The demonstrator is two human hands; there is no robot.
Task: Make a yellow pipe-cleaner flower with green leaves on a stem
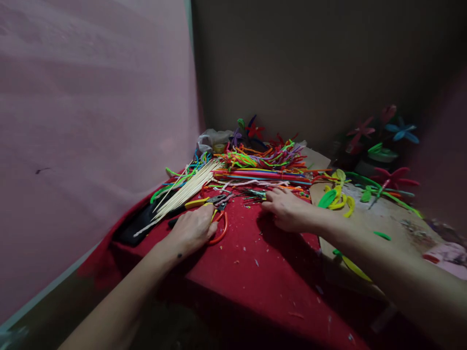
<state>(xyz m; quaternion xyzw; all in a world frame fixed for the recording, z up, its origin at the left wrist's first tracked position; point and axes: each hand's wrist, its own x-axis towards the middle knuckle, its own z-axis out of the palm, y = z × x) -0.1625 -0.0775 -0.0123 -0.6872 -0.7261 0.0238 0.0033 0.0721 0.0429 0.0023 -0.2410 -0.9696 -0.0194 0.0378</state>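
Hands apart, I have my left hand (195, 226) over the red-handled scissors (225, 226) and pliers (197, 203), my right hand (285, 210) beside small clippings (254, 195) on the desk (241, 267); whether either grips, I cannot tell.

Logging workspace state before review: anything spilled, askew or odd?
Yes, mildly. Small scraps lie strewn over the red cloth, including nearer the camera than the right hand, like uncleared offcuts. One pale stick juts past the bundle's near end. Nothing looks clearly damaged.
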